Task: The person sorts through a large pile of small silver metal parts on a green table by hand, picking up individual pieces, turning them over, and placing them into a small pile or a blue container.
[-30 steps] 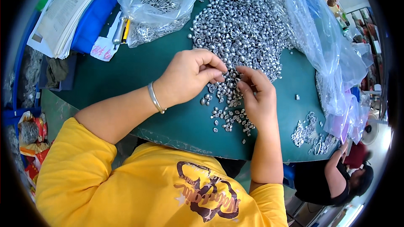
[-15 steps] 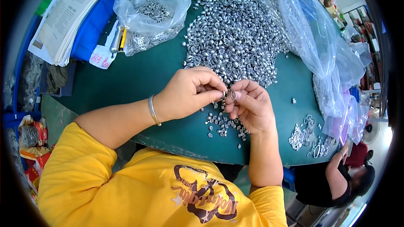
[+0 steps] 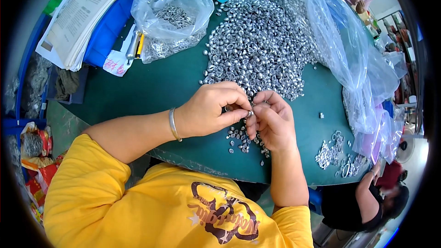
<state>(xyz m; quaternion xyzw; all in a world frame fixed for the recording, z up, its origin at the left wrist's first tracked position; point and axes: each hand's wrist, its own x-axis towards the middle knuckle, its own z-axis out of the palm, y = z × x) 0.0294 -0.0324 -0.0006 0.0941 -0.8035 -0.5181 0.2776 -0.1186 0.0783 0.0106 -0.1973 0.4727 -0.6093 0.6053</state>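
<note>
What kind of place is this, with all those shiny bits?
Probably a small workshop for sorting or assembling parts: a heap of small metal pieces on a green table, plastic bags of more, and another worker nearby.

A round green table [image 3: 151, 87] is filling the bright workroom, while blue crates [image 3: 103, 36] are standing beside it and pale floor [image 3: 420, 165] is showing at right.

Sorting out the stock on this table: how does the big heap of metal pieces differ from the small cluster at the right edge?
The big heap of metal caps is dense and piled deep in the middle of the green table; the small cluster of ring-like pieces lies thin and scattered near the right edge. The heap holds rounded, cup-like pieces, the cluster flatter rings. Both are silver-grey metal and lie loose on the table.
</note>
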